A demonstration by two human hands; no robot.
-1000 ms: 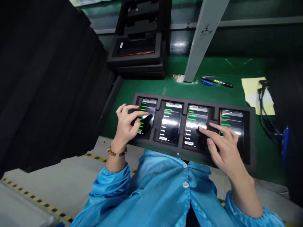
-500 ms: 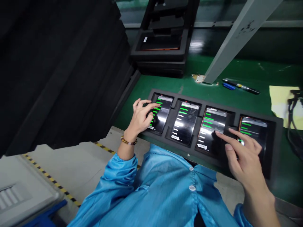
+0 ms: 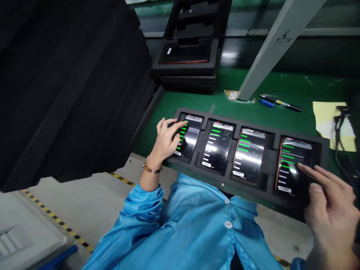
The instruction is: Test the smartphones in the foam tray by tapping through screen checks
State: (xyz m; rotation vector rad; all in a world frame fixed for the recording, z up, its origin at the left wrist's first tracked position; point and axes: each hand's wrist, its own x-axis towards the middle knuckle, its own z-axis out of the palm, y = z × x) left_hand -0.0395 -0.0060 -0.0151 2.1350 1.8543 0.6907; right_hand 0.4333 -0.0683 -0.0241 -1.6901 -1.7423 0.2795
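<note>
Phones [image 3: 218,146] lie flat in the tray [image 3: 270,160]; left hand [image 3: 165,140] and right hand [image 3: 332,202], grips loosely spread, holding nothing, should touch the outer screens [image 3: 286,178] lightly.

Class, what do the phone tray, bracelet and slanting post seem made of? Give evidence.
Phone tray: probably matte foam, from its dull, thick walls.
Bracelet: brownish, slightly shiny round beads, perhaps wood or stone.
Slanting post: likely painted metal, smooth grey with dark chip-like marks.
</note>
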